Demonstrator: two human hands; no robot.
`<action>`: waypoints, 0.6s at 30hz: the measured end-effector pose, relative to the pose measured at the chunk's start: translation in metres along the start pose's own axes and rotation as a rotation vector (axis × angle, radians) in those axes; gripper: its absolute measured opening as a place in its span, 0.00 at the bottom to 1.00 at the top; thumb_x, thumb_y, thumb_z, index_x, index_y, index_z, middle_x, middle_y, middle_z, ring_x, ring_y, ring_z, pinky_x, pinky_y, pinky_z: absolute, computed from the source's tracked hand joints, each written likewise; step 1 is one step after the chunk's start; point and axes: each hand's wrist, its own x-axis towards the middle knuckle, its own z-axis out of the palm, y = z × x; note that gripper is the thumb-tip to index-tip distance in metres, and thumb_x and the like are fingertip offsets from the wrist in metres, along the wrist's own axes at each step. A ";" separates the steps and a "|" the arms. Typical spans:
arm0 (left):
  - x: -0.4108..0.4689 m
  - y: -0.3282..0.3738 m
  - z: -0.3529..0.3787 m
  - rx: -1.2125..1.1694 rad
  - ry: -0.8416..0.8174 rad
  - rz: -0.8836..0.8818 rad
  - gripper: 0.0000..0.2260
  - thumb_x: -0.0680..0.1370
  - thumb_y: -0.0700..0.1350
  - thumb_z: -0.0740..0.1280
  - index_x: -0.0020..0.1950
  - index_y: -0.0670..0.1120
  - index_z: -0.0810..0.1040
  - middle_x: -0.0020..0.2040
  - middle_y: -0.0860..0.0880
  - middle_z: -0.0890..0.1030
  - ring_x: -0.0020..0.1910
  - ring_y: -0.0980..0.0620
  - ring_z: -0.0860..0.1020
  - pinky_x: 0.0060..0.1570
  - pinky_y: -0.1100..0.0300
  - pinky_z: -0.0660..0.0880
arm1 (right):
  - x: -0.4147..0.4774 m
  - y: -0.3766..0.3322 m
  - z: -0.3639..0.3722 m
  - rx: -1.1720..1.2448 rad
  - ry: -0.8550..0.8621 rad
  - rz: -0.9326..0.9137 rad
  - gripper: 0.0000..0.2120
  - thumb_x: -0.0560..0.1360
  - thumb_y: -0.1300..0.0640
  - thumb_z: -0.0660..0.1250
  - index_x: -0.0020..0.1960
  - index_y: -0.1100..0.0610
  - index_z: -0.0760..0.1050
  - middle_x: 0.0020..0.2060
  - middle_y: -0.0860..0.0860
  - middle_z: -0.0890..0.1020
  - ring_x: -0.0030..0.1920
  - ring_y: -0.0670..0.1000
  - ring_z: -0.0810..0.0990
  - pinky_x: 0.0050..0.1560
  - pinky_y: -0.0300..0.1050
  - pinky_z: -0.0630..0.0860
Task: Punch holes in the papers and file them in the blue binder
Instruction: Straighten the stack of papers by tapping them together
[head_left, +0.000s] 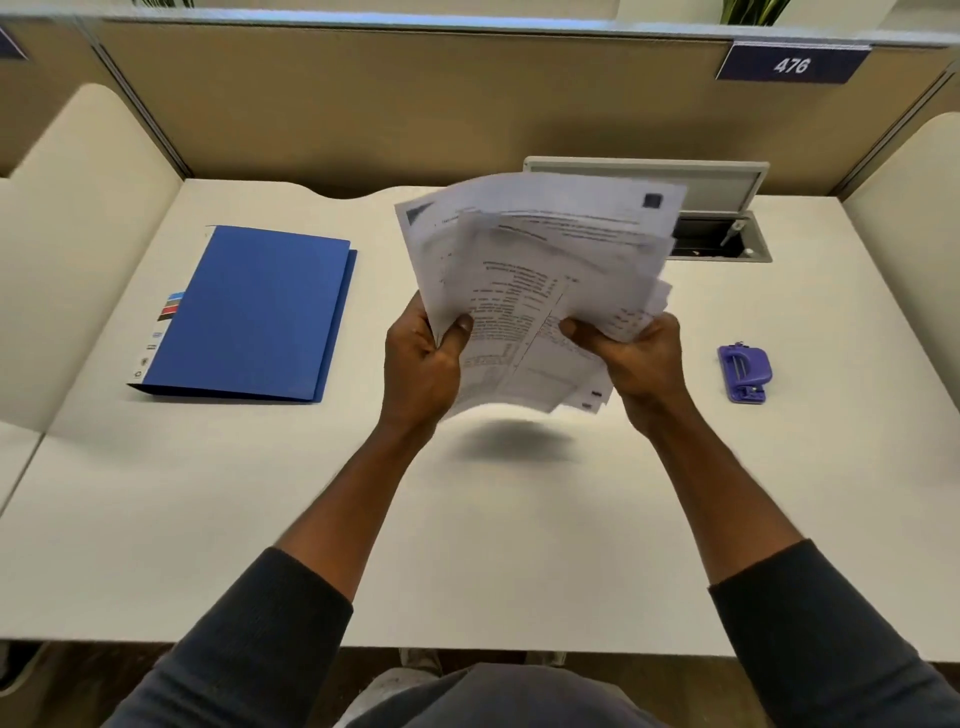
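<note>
Both hands, left hand (422, 364) and right hand (636, 358), clutch a loose, fanned stack of printed papers (535, 280) above the desk (467, 545), sheets uneven and blurred.

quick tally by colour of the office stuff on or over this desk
Blue: 1, the closed binder lying flat on the desk
Purple: 1, the hole punch by the right hand
White: 1 loose sheaf of papers, sheets too blurred to count, held off the desk by both the right and the left hand
Total: 3
</note>
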 end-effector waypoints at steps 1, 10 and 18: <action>0.001 0.004 0.002 0.002 0.020 0.014 0.13 0.82 0.44 0.67 0.66 0.44 0.80 0.58 0.50 0.86 0.57 0.47 0.85 0.55 0.54 0.86 | 0.000 -0.007 0.004 0.007 0.000 -0.019 0.17 0.69 0.56 0.83 0.54 0.40 0.86 0.54 0.48 0.89 0.54 0.55 0.88 0.49 0.49 0.86; -0.015 -0.021 -0.003 -0.009 0.055 -0.025 0.14 0.78 0.42 0.77 0.62 0.47 0.82 0.55 0.52 0.87 0.56 0.51 0.86 0.53 0.55 0.86 | -0.014 0.021 0.009 -0.059 -0.036 0.021 0.21 0.66 0.54 0.84 0.56 0.40 0.85 0.55 0.48 0.89 0.54 0.54 0.88 0.51 0.55 0.87; -0.017 -0.035 -0.005 0.112 0.041 -0.012 0.11 0.81 0.42 0.74 0.64 0.43 0.83 0.54 0.51 0.87 0.55 0.50 0.85 0.52 0.52 0.86 | -0.025 0.045 0.011 -0.053 -0.011 0.092 0.21 0.68 0.61 0.84 0.53 0.39 0.86 0.52 0.47 0.89 0.52 0.50 0.88 0.49 0.51 0.87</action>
